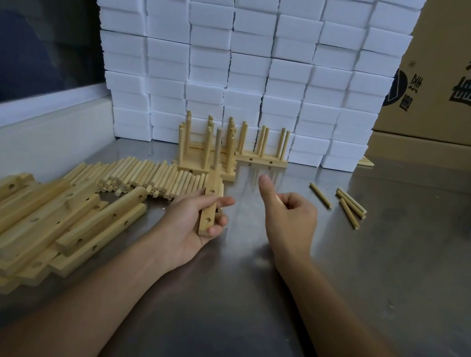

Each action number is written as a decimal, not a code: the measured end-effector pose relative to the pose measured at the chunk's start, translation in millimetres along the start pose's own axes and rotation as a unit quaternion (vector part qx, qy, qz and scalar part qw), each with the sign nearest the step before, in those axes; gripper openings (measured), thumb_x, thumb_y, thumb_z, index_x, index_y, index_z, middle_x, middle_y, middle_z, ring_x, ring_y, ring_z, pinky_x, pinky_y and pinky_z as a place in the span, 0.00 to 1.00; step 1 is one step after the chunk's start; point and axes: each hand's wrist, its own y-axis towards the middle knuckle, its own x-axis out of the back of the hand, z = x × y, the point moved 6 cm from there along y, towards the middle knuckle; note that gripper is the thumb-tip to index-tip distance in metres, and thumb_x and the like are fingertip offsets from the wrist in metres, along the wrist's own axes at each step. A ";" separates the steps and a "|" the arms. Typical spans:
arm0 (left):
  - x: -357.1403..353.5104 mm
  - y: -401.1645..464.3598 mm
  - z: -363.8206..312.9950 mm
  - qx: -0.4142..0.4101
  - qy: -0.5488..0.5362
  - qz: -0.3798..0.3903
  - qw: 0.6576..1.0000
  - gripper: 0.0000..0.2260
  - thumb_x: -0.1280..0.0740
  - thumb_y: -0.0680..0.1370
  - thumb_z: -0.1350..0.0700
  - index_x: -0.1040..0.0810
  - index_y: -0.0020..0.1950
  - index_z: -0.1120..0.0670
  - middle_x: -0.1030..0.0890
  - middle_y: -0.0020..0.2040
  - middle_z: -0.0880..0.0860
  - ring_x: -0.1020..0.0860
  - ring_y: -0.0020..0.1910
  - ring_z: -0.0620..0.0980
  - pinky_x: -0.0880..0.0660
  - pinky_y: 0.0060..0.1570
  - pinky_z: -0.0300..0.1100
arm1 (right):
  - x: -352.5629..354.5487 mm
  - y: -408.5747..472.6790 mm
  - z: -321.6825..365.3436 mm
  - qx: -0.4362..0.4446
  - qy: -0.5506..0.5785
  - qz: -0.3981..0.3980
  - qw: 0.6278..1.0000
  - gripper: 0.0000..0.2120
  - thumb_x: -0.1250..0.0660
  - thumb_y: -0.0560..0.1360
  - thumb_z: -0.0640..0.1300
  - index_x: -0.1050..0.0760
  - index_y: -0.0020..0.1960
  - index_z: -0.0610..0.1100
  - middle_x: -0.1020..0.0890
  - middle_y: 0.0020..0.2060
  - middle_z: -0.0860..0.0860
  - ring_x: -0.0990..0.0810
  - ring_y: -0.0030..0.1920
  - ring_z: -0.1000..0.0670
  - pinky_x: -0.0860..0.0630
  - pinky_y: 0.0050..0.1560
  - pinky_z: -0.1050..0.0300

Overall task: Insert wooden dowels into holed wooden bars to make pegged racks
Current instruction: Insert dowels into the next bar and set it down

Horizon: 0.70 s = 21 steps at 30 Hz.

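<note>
Centrally, the left hand (196, 221) grips a holed wooden bar (209, 205) with its fingers (222, 202) curled round it, holding it just above the metal table (366, 272); one dowel (217, 151) stands upright in the bar's far end, and two empty holes show on its near face. Beside it the right hand (289, 216) hovers over the table with thumb raised and the other fingers curled in; a thin pale sliver at the fingertips may be a dowel, but I cannot tell. To the left lies a heap of loose bars (31, 219), and behind it a pile of dowels (149, 178). Finished pegged racks (232, 150) stand at the back against a wall of stacked white foam blocks (245, 58). A few stray dowels (348, 207) lie well to the right, and a cardboard box (469, 75) stands at the far right
</note>
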 end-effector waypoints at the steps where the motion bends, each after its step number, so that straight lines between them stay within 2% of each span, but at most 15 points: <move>1: -0.3 -0.2 1.3 0.001 0.000 0.003 1.000 0.11 0.42 0.82 0.64 0.28 0.63 0.61 0.20 0.50 0.60 0.25 0.28 0.48 0.33 0.22 0.35 | 0.3 0.1 -0.2 -0.001 -0.005 -0.002 1.000 0.25 0.29 0.69 0.65 0.30 0.30 0.46 0.30 0.22 0.55 0.32 0.25 0.59 0.32 0.27 0.66; 4: -1.2 -0.7 2.2 0.004 0.002 0.014 1.000 0.14 0.43 0.80 0.67 0.27 0.65 0.62 0.20 0.49 0.60 0.25 0.28 0.48 0.32 0.23 0.36 | -1.0 -0.9 2.8 0.012 -0.019 0.003 1.000 0.23 0.28 0.71 0.63 0.28 0.30 0.46 0.29 0.22 0.55 0.31 0.25 0.59 0.30 0.28 0.65; 7: -2.6 -1.0 2.8 0.011 0.000 0.028 1.000 0.14 0.42 0.79 0.69 0.27 0.64 0.63 0.20 0.49 0.60 0.25 0.29 0.49 0.31 0.24 0.37 | -8.0 -5.6 13.5 0.067 -0.063 0.043 0.995 0.18 0.28 0.74 0.59 0.21 0.36 0.45 0.23 0.27 0.53 0.26 0.29 0.57 0.26 0.32 0.58; 9: -3.2 -0.6 3.6 0.016 0.000 0.042 0.999 0.13 0.42 0.79 0.69 0.25 0.61 0.63 0.20 0.49 0.60 0.25 0.30 0.48 0.30 0.24 0.37 | -15.0 -11.3 24.6 0.128 -0.081 0.078 0.985 0.10 0.29 0.76 0.52 0.19 0.40 0.47 0.20 0.30 0.57 0.23 0.33 0.57 0.26 0.34 0.62; 11: -3.4 -0.3 3.8 0.017 0.009 0.057 0.998 0.13 0.42 0.79 0.69 0.24 0.60 0.63 0.19 0.46 0.57 0.25 0.31 0.47 0.29 0.26 0.37 | -22.2 -18.1 35.5 0.192 -0.099 0.113 0.970 0.05 0.30 0.77 0.46 0.17 0.44 0.48 0.22 0.31 0.63 0.23 0.36 0.60 0.30 0.36 0.70; 14: -4.3 -0.5 3.7 0.014 0.009 0.072 0.997 0.12 0.43 0.79 0.69 0.24 0.58 0.62 0.19 0.39 0.54 0.26 0.31 0.47 0.29 0.27 0.37 | -30.5 -22.6 40.0 0.237 -0.161 0.154 0.946 0.07 0.32 0.77 0.43 0.16 0.44 0.45 0.21 0.33 0.60 0.24 0.37 0.60 0.31 0.38 0.69; 17: -3.3 -0.2 3.3 0.014 0.000 0.059 0.998 0.11 0.43 0.79 0.70 0.24 0.55 0.63 0.22 0.40 0.55 0.27 0.30 0.47 0.30 0.27 0.37 | -32.5 -18.8 40.7 0.246 -0.244 0.170 0.922 0.09 0.34 0.78 0.45 0.15 0.46 0.47 0.18 0.37 0.52 0.23 0.39 0.55 0.25 0.41 0.58; 21: -3.2 0.2 4.2 0.011 0.007 0.038 0.999 0.11 0.43 0.78 0.72 0.25 0.57 0.63 0.25 0.39 0.56 0.28 0.28 0.47 0.31 0.26 0.37 | -38.2 -15.3 54.3 0.292 -0.348 0.168 0.875 0.11 0.35 0.79 0.45 0.19 0.42 0.42 0.24 0.36 0.48 0.26 0.39 0.48 0.27 0.39 0.52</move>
